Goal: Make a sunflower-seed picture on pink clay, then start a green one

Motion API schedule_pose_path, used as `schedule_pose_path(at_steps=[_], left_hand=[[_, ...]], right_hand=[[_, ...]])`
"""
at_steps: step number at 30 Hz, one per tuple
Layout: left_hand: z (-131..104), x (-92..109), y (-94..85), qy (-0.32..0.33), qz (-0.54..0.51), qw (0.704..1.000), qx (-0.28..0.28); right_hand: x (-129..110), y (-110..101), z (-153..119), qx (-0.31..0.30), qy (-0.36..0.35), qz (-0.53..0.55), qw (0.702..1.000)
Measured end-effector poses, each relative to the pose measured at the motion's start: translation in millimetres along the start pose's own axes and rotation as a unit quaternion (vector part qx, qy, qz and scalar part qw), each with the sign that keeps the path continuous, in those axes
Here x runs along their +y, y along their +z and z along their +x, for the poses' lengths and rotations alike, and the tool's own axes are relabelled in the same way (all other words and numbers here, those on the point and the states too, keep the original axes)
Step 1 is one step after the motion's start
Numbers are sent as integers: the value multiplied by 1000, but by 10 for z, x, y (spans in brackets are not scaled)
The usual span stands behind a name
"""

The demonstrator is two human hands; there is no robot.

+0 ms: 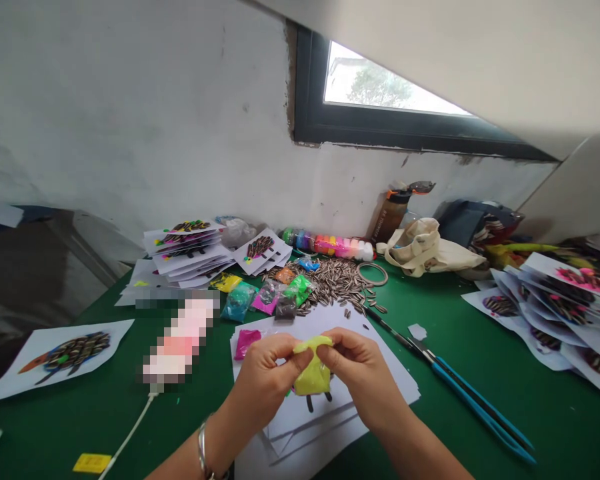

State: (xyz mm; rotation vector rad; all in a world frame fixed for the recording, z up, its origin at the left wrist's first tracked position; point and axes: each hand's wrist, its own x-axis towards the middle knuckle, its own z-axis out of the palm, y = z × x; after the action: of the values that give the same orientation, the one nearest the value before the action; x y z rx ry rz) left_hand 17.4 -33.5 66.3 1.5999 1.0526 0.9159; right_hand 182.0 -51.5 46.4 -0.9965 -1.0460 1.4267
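My left hand (275,370) and my right hand (357,367) pinch the top edge of a small yellow packet (313,377), which looks like soft clay in clear plastic. The packet hangs between both thumbs, above a stack of white paper sheets (390,373). Part of a picture with dark legs shows on the top sheet, mostly hidden by the packet and my hands. Beside my left hand lies a magenta packet (247,343). Farther back are a green packet (299,289), a teal packet (239,300) and several others, next to a heap of striped sunflower seeds (340,283).
Blue-handled scissors (480,397) and a black pen (387,327) lie on the green table (410,440) at right. Seed-decorated pictures are stacked on the left (190,250) and right (555,300). A bottle (391,213) and cloth bag (420,247) stand near the wall.
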Motion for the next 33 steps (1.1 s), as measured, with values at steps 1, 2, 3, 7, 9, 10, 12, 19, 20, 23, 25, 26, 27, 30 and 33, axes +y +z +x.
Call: schedule_pose_path(at_steps=[1, 2, 3, 7, 9, 10, 12, 19, 20, 23, 25, 26, 27, 30, 33], left_hand=[[-5, -5, 4, 11, 12, 1000, 0], [-10, -11, 9, 23, 22, 999, 1], [-16, -17, 15, 37, 32, 999, 3], [-44, -24, 18, 109, 82, 990, 16], [-51, -12, 2, 136, 119, 983, 17], [-51, -5, -10, 143, 136, 980, 14], [-49, 8, -33, 149, 160, 976, 5], [-35, 20, -59, 119, 166, 979, -16], [-28, 26, -63, 108, 152, 982, -21], [0, 57, -91, 56, 97, 993, -41], [13, 76, -113, 24, 64, 996, -50], [17, 82, -121, 12, 51, 997, -48], [19, 82, -125, 4, 40, 998, -45], [18, 57, -121, -17, 7, 999, -41], [17, 11, -108, -49, -42, 996, -64]], right_hand=[[-5, -4, -3, 3, -2, 2, 1000], [-8, -9, -6, 5, -4, 4, 1000], [-7, -16, -8, 5, -5, 8, 1000], [12, -49, -5, -26, 2, 34, 999], [19, -66, 0, -43, 2, 15, 999], [18, -75, 1, -44, -7, -12, 999], [0, -89, -6, -30, -52, -84, 995], [-123, -64, -64, -52, -292, -274, 915], [-128, -56, -67, -57, -291, -283, 912], [-123, -41, -73, -50, -272, -295, 914], [-113, -37, -76, -39, -260, -298, 918], [-108, -37, -78, -35, -257, -297, 919], [-102, -37, -80, -32, -255, -296, 920], [-81, -39, -87, -28, -248, -306, 919], [-61, -45, -86, -32, -234, -319, 918]])
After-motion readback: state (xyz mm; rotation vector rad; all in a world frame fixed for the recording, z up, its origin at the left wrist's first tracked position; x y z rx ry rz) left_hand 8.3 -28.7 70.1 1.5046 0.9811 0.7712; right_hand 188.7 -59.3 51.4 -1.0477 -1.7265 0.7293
